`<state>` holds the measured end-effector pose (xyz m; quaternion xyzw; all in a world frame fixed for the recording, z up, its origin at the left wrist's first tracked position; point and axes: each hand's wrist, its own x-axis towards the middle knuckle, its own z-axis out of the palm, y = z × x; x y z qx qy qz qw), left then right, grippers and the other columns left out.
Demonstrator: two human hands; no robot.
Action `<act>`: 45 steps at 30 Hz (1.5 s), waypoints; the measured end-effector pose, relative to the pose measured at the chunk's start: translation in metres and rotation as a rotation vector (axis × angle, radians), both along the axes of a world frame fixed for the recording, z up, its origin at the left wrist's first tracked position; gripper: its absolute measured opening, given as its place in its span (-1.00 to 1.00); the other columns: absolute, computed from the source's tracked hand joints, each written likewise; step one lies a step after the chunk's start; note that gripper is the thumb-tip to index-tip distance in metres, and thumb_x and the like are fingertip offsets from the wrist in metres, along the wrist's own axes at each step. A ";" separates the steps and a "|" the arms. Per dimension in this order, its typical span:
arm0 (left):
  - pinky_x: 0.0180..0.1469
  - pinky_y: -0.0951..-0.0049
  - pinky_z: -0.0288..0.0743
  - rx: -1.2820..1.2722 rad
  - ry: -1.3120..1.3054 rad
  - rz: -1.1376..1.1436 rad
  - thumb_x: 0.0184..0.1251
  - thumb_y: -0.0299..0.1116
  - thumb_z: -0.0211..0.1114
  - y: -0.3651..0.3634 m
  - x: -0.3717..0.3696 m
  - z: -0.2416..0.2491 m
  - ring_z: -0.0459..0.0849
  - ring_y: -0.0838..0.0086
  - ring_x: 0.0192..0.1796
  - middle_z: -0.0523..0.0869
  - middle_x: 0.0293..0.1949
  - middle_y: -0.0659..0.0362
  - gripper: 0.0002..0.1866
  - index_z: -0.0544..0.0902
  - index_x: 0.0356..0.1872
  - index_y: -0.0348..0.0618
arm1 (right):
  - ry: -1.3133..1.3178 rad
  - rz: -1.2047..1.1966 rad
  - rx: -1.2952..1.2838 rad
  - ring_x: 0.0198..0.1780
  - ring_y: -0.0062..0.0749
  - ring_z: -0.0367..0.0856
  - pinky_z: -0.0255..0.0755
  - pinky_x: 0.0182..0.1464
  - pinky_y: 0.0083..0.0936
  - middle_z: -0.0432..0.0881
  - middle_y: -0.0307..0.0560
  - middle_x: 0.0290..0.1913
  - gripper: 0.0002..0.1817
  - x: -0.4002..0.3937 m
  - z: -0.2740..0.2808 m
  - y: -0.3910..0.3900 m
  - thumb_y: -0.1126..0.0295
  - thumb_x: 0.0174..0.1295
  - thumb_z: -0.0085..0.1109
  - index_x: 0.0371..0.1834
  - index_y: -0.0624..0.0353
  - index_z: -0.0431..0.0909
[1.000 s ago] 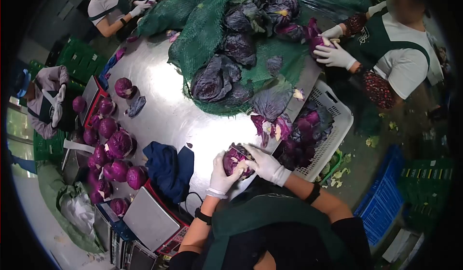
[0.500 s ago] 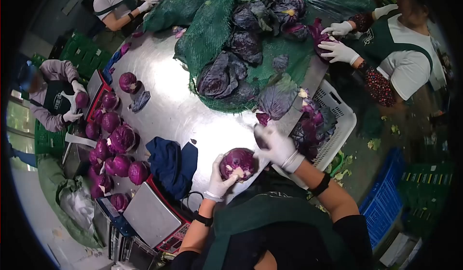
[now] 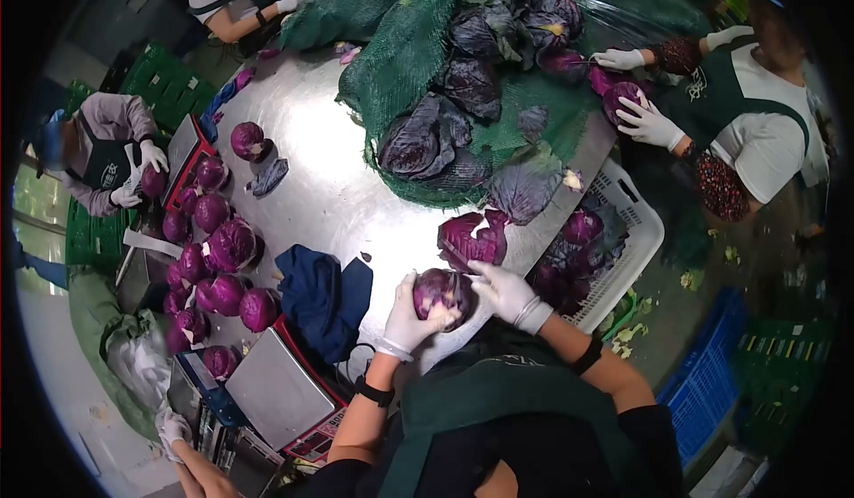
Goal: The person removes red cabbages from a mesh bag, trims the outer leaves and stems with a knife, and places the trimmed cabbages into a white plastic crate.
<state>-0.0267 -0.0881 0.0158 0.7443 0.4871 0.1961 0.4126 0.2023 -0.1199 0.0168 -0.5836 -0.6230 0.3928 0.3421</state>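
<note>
A red cabbage (image 3: 442, 300) with a pale cut patch on its near side is held just above the near edge of the metal table. My left hand (image 3: 411, 320), in a white glove, wraps around its left side, with the thumb across the front. On the cabbage's right side, the fingers of my gloved right hand (image 3: 509, 297) press against it from above and the side. A loose purple cabbage leaf (image 3: 474, 238) lies on the table just beyond the cabbage.
Several trimmed cabbages (image 3: 229, 245) sit at the left, near a folded dark blue cloth (image 3: 322, 300) and a scale (image 3: 277, 391). A green net (image 3: 400, 62) bears untrimmed heads. A white crate (image 3: 642, 222) of leaves stands right. Co-workers handle cabbages; another person's hands (image 3: 173, 431) show lower left.
My right hand has come down onto the cabbage from a blurred, raised position. A peeled leaf now lies beyond the cabbage. Another person's hands have appeared at lower left.
</note>
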 end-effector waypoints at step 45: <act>0.29 0.23 0.21 -0.084 -0.060 -0.054 -0.27 -0.14 0.56 -0.022 -0.001 0.016 0.26 -0.03 0.28 0.25 0.22 -0.21 0.10 0.08 0.32 -0.33 | -0.242 -0.096 -0.174 -0.27 -0.31 0.61 0.47 -0.17 -0.43 0.63 0.00 -0.24 -0.60 0.064 0.004 0.012 0.30 0.06 0.25 -0.06 0.27 0.48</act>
